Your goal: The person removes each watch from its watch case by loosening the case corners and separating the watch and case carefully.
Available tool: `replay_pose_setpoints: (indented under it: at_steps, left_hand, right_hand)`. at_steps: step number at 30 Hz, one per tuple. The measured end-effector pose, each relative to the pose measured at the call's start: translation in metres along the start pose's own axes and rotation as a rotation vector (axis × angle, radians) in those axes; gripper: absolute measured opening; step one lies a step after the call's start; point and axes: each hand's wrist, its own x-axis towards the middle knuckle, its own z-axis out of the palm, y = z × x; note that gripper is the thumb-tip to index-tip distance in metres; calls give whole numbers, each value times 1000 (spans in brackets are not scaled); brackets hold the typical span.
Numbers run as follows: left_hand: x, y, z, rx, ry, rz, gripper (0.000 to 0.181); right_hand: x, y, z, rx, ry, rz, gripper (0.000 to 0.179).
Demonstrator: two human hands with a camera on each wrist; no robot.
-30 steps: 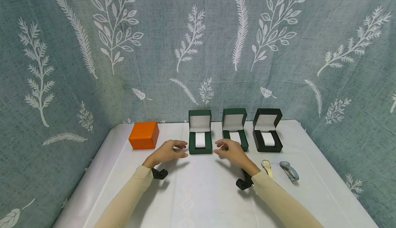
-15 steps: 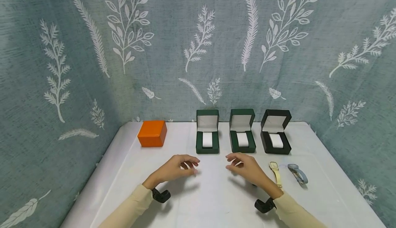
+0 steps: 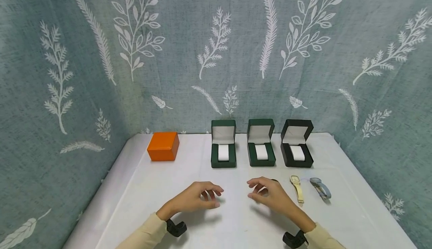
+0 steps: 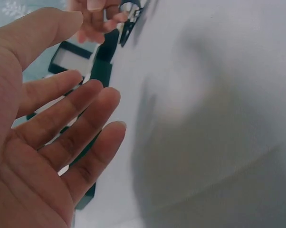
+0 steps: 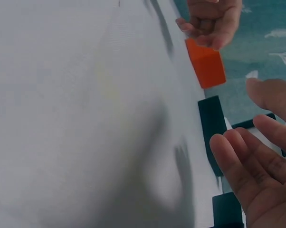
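Observation:
My left hand (image 3: pixel 194 197) hovers over the white table with fingers loosely bent and nothing in them. Opposite it, my right hand (image 3: pixel 274 197) hangs the same way, palm facing the left one. Beyond them stand a green watch box (image 3: pixel 214 165), a second green watch box (image 3: pixel 262 163) and a black watch box (image 3: pixel 299 164), all with raised lids and white cushions inside. Just right of my right hand lie a gold watch (image 3: pixel 295 185) and a blue-grey watch (image 3: pixel 320 188). A small dark edge (image 3: pixel 275 180) peeks out behind my right hand, mostly hidden.
An orange box (image 3: pixel 162 147), lid down, sits at the back left of the white table (image 3: pixel 135 189). A leaf-patterned curtain (image 3: pixel 182 54) closes off the back and both sides. Black wrist cameras (image 3: pixel 176 228) are strapped under both wrists.
Both hands have drawn back from the watch boxes toward the near side of the table, still holding nothing. The view has shifted slightly; boxes and watches stay in place.

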Motion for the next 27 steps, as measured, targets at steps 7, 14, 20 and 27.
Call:
replay_pose_setpoints:
  at_steps: [7,14,20,27]
  left_hand:
    - [-1,1,-1,26,7,16,45]
    - [-4,0,-15,50,52,23,45]
    - [-13,3,-41,99,141,26,41]
    - [-27,6,-76,147,260,15,42]
  right_hand:
    - [-3,0,1,7,12,0,36]
    - [0,-6,3,23,19,-12,35]
    - [9,-14,5,26,11,2,35]
    - [23,-20,11,-13,26,-61,32]
